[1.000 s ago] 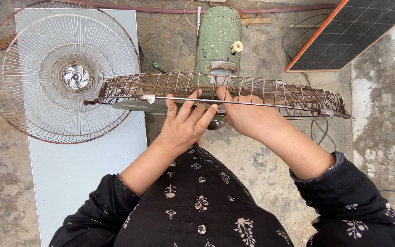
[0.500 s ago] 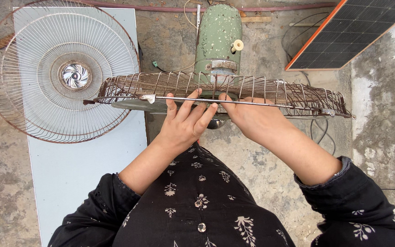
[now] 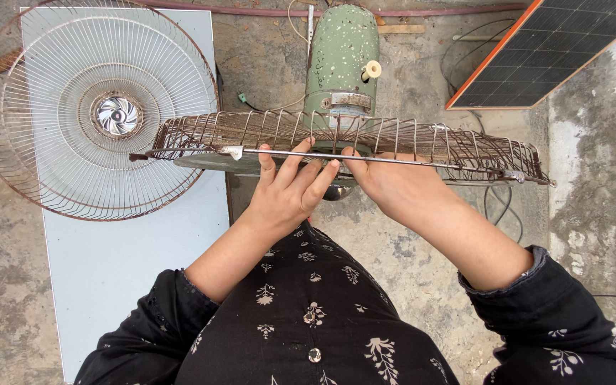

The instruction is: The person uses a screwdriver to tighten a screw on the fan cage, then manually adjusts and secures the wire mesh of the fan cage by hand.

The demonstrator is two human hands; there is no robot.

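Note:
A rusty wire rear fan guard [image 3: 457,146] is seen edge-on, mounted at the front of a green speckled fan motor housing [image 3: 341,53]. My left hand [image 3: 288,192] reaches through the guard's open front at its middle, fingers curled toward the hub. My right hand [image 3: 386,182] is beside it, fingers tucked in under the rim. A grey fan blade [image 3: 211,162] shows just below the guard on the left. What the fingertips grip at the hub is hidden.
A loose front fan guard [image 3: 87,107] with a shiny centre cap lies on a pale blue-grey board [image 3: 130,271] at left. A dark solar panel [image 3: 557,43] with an orange edge lies at upper right. Cables [image 3: 497,203] trail over the concrete floor.
Both hands stay at the fan's hub with only slight finger shifts. The guard and motor have not moved.

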